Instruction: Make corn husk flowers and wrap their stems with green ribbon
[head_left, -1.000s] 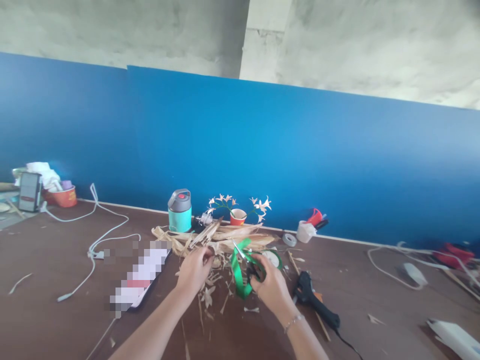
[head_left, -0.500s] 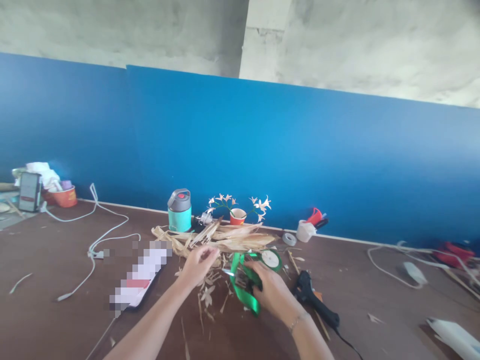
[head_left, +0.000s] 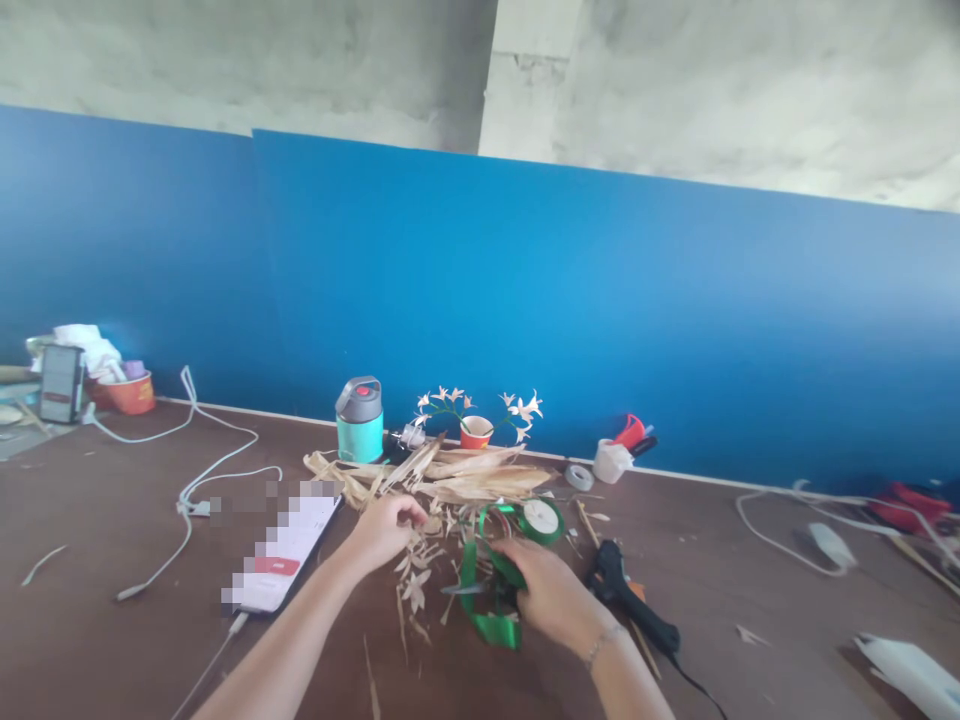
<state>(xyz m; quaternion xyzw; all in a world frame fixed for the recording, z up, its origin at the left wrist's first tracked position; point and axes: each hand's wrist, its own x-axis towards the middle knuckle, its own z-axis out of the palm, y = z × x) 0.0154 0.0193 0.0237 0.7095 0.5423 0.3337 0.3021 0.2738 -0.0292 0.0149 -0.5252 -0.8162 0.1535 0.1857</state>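
Note:
My left hand (head_left: 388, 528) is over the scraps at the front edge of the dried husks (head_left: 487, 475), its thumb and fingertips close together; whatever they pinch is too small to make out. My right hand (head_left: 544, 585) curls over dark-handled scissors, whose blades (head_left: 463, 590) point left, low over the table. A loop of green ribbon (head_left: 495, 630) hangs around the scissors and runs by the ribbon spool (head_left: 541, 517). White husk flowers (head_left: 415, 590) lie between my hands.
Behind the husks stand a turquoise flask (head_left: 360, 435) and a red cup (head_left: 475, 432) with flower stems. A glue gun (head_left: 630, 600) lies right of my right hand. A phone (head_left: 289, 560) with a cable lies left. A tape roll (head_left: 579, 478) sits farther back.
My left hand has moved slightly left. The scissors have dropped lower and nearer to me, with the ribbon loop shifting beside them. My right hand has shifted slightly.

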